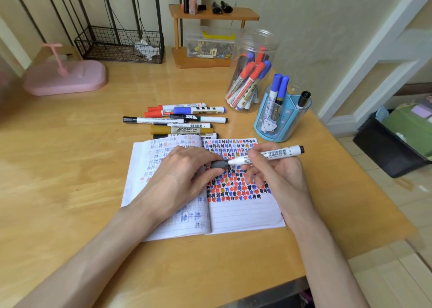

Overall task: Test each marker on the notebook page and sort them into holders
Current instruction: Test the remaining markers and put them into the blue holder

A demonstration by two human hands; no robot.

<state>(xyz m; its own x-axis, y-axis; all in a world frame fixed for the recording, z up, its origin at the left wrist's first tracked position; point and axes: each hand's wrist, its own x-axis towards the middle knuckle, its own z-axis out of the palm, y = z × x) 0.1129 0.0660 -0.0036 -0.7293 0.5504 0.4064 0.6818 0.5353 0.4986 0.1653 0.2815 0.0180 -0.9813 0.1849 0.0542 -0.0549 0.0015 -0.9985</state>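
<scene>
My left hand [184, 174] pinches the cap [219, 164] while my right hand [275, 169] grips the marker [268, 155] over the notebook [243, 214], for uncapping or recapping.

notebook page [243, 211]: white, ruled, covered with red, blue, black marks
holder [278, 123]: light blue
table [70, 167]: light wood

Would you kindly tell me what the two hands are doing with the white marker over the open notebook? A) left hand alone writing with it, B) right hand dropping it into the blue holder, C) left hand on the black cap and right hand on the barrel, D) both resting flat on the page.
C: the left hand pinches the black cap while the right hand grips the white marker barrel above the open notebook.
</scene>
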